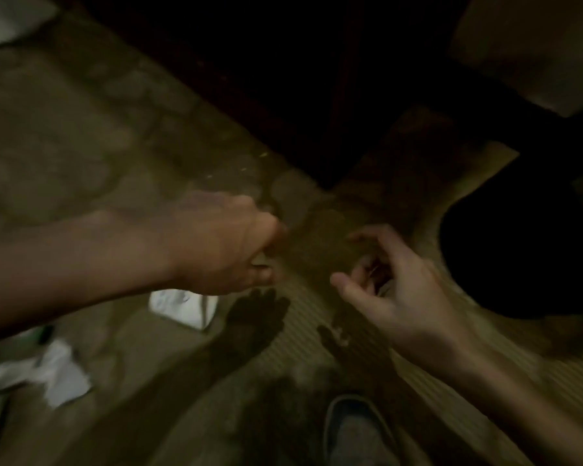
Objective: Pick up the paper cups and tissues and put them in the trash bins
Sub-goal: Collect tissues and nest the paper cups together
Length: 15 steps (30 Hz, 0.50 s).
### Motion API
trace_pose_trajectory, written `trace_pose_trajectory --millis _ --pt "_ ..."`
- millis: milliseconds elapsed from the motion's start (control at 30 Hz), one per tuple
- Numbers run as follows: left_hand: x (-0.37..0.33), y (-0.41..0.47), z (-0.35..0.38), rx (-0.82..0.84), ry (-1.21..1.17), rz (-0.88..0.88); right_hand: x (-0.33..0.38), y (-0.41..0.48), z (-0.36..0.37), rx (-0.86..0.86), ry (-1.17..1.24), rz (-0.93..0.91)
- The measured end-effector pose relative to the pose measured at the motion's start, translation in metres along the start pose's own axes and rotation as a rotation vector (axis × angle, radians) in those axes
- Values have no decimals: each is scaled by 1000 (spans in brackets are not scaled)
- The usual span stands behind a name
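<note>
The view is dark and blurred. My left hand (229, 243) hovers over the floor at centre left with its fingers curled in; a pale sliver shows by the thumb, and I cannot tell whether it holds anything. My right hand (384, 284) hangs to its right, fingers spread and loosely bent, with nothing in them. A white crumpled tissue (182, 306) lies on the floor just below my left hand. More white tissue (58, 375) lies at the lower left. A round black opening (519, 250), possibly a trash bin, is at the right, beside my right hand.
Dark furniture (317, 79) fills the top centre. A striped mat (303, 317) lies under the hands. My shoe (354, 428) stands at the bottom centre. A small green and black object (44, 332) lies near the tissues at the left.
</note>
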<state>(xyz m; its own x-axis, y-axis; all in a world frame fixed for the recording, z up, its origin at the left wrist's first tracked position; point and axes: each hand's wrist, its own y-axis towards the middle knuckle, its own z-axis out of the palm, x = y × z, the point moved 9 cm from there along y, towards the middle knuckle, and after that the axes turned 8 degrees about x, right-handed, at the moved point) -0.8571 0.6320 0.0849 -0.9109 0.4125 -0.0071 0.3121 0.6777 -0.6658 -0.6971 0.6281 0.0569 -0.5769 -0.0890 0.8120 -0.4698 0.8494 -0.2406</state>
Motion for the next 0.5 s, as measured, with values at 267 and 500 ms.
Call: trace_pose_trajectory --millis 267,500 --pt "67 -20 162 180 -178 -251 -11 54 151 323 12 42" --pt "96 -1 199 -30 -89 -313 -34 78 225 484 175 163"
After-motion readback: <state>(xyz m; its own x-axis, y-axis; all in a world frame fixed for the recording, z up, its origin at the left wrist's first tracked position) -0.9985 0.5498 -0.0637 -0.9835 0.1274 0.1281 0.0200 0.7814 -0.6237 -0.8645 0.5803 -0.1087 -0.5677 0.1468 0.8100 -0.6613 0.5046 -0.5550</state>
